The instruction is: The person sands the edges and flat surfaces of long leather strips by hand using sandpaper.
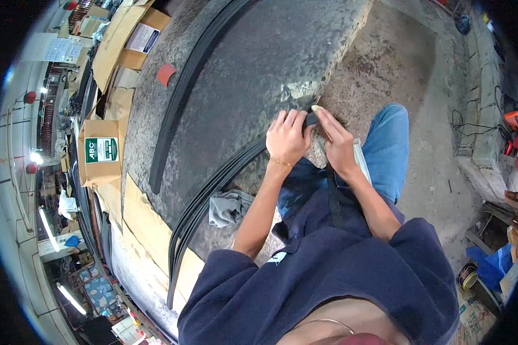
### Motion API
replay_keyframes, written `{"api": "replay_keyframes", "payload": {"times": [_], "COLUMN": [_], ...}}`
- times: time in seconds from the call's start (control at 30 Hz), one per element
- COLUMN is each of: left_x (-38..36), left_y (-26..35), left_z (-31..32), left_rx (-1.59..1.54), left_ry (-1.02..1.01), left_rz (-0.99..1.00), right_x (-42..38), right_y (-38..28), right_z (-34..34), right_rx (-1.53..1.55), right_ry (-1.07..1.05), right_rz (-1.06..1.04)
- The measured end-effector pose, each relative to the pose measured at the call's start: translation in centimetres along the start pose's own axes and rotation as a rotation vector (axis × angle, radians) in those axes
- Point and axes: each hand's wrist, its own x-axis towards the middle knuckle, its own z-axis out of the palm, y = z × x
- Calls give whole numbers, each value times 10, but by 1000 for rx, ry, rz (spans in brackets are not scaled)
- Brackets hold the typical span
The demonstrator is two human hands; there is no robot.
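Observation:
A bundle of long black strips (213, 183), rubber-like, curves from the left edge of the dark worktop up to my hands. My left hand (286, 138), with a thin bracelet at the wrist, is closed around the strips close to their ends. On the other side, my right hand (336, 142) has its fingers pressed together at the strip ends, and a pale yellowish tip shows at its fingertips. The palm side of my right hand is hidden. Beside my left forearm lies a crumpled grey cloth (227, 208).
A second bundle of black strips (181, 109) lies along the worktop (253, 63), near a red piece (166, 75). Cardboard (149, 215) and an ABC-labelled box (102, 152) border the left side. Concrete floor (426, 155) spreads to the right, with a can (468, 276) farther down.

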Motion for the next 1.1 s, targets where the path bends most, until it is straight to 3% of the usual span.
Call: {"api": "replay_keyframes", "payload": {"times": [0.3, 0.57, 0.63, 0.83, 0.9, 0.93, 1.03, 1.1], "left_x": [7, 5, 6, 0, 7, 5, 8, 14], "left_y": [-4, -3, -3, -2, -4, -4, -7, -14], "left_z": [4, 3, 3, 1, 3, 2, -4, -4], "left_rx": [-8, 5, 22, 26, 35, 24, -8, -33], "left_ry": [52, 15, 11, -8, -14, -20, -32, -14], "left_rz": [3, 10, -6, 1, 11, 1, -14, -25], "right_x": [2, -6, 1, -3, -1, -5, 0, -1], "right_y": [19, 40, 6, 3, 7, 8, 24, 42], "right_z": [4, 5, -3, 6, 6, 6, 7, 7], "right_rx": [-87, -109, -113, 17, -59, -60, 147, 18], "right_ry": [-51, 31, 48, 35, 40, 42, 6, 50], "right_rz": [-138, 11, -156, 7, -171, -158, 337, 244]}}
